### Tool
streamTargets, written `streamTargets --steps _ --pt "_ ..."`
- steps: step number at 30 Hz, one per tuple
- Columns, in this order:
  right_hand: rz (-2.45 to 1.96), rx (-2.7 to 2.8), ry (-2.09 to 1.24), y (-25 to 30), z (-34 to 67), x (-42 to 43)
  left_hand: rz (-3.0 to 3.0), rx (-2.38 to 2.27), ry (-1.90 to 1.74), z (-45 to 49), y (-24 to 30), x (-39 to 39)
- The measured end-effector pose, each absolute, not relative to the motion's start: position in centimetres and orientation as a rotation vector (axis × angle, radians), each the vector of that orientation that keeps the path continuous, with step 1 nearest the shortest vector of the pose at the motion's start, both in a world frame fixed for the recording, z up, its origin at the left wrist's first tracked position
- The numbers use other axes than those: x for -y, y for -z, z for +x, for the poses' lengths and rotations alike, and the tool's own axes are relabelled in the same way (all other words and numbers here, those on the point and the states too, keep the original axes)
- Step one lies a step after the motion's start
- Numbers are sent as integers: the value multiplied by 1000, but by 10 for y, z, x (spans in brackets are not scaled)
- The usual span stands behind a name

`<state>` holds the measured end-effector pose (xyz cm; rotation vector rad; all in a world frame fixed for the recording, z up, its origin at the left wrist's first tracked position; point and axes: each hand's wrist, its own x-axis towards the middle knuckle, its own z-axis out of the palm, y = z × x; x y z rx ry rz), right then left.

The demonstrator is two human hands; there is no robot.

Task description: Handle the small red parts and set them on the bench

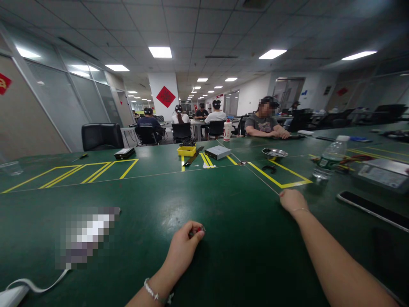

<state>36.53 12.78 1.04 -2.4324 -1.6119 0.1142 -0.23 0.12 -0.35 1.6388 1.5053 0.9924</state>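
Note:
My left hand is closed above the green table near the middle front. A small object with red and shiny parts is pinched between its thumb and fingers, too small to name. Farther forward and to the right, my right hand is closed, its fingers curled and turned away from me. Whatever it may hold is hidden. It is close to the corner of a yellow tape outline. Inside that outline lie a small black curved piece and, at its far end, a shiny metal bowl.
A water bottle, a metal-cased box and a dark phone are at right. A blurred-out device with a white cable lies left. Farther off are a yellow tray, a grey box and a seated person.

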Motion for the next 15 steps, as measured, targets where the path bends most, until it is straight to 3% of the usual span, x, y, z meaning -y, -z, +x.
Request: streamTargets --steps 3,9,15 --pt "-2166 1697 -356 -20 329 -125 1636 -1530 -1001 -2 5 -2" --pt "-1342 1683 -1297 -27 225 -86 1628 -1551 -1016 -2 3 -4" --pt "-965 1396 -1941 -23 174 -48 1647 -1514 -1012 0 -3 -1"
